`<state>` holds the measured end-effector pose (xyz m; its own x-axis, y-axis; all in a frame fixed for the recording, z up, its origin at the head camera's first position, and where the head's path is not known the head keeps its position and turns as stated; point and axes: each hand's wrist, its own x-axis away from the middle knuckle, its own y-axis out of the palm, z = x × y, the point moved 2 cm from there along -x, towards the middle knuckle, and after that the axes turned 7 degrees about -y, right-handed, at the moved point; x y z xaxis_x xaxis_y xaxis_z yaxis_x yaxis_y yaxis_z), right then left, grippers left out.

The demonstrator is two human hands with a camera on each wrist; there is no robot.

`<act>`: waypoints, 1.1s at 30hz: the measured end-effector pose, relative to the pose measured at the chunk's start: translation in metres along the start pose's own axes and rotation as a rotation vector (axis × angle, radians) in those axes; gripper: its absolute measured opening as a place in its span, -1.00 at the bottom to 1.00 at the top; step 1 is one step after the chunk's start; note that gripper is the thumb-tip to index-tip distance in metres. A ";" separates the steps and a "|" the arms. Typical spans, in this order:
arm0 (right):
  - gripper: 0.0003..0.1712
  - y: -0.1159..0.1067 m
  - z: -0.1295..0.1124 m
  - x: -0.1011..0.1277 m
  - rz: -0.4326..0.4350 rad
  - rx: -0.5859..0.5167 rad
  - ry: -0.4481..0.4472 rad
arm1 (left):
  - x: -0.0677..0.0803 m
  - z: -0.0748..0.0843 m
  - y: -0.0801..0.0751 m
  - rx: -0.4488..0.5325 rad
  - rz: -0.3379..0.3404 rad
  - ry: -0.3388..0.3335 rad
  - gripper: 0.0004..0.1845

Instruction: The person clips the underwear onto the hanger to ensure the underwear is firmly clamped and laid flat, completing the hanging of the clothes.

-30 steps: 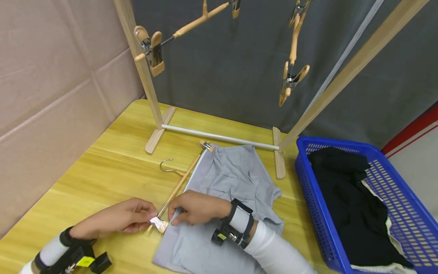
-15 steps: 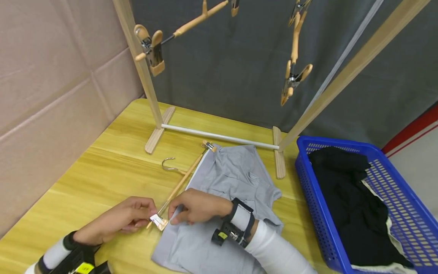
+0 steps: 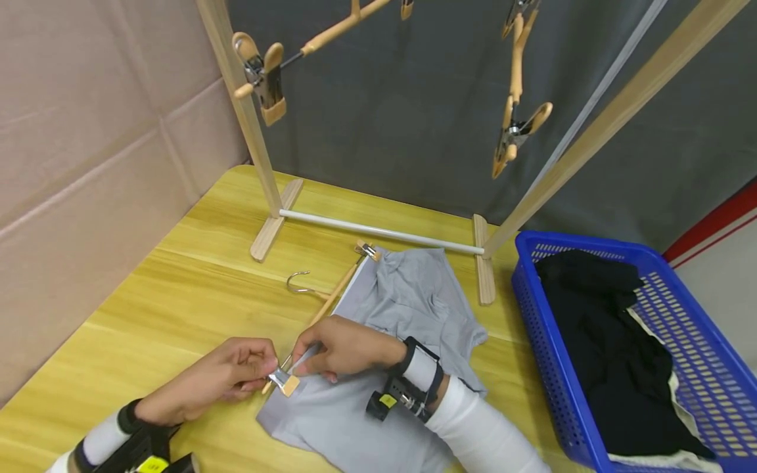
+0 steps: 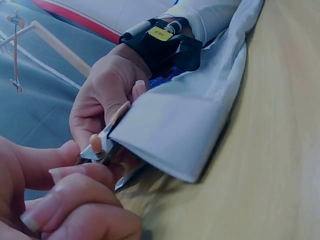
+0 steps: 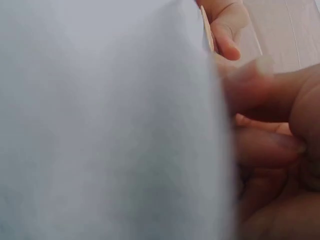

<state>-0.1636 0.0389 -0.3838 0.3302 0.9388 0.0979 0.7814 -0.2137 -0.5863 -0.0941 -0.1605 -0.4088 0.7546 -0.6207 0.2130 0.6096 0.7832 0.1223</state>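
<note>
Grey shorts (image 3: 384, 401) lie on the table, waistband toward the left. Along the waistband runs a wooden clip hanger (image 3: 339, 287) with a metal hook; its far clip (image 3: 368, 250) sits at the band's far corner. My left hand (image 3: 236, 371) pinches the handles of the near clip (image 3: 285, 381), whose tip overlaps the waistband edge. In the left wrist view this clip (image 4: 102, 145) reaches to the band's edge. Just beside it, my right hand (image 3: 349, 348) pinches the waistband between thumb and fingers. Grey cloth (image 5: 115, 125) fills much of the right wrist view.
A blue basket (image 3: 547, 368) with black and cream clothes (image 3: 609, 368) stands at the right. Behind the shorts rises a wooden rack with a white lower bar (image 3: 378, 231). Two more clip hangers (image 3: 337, 33) hang from above, over the table (image 3: 177, 302).
My left hand has brought the near clip and hanger slightly to the right, so the clip's tip now overlaps the waistband more. My right hand keeps its pinch on the band.
</note>
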 end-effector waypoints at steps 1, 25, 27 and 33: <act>-0.91 0.000 -0.001 -0.001 0.014 -0.010 0.007 | 0.000 0.000 0.000 0.002 -0.001 -0.002 -0.74; -0.48 -0.036 0.008 0.015 0.354 -0.121 0.253 | -0.005 0.001 0.014 -0.077 -0.048 0.002 -0.83; -0.47 -0.033 0.017 0.013 0.345 -0.275 0.314 | -0.005 0.002 0.020 -0.110 -0.038 -0.002 -0.85; -0.60 -0.028 0.028 0.009 0.367 -0.493 0.351 | -0.005 0.008 0.029 -0.174 -0.012 0.005 -0.83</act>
<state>-0.1968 0.0609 -0.3889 0.7050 0.6574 0.2661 0.7079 -0.6755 -0.2065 -0.0820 -0.1340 -0.3984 0.7476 -0.6307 0.2079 0.6515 0.7573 -0.0451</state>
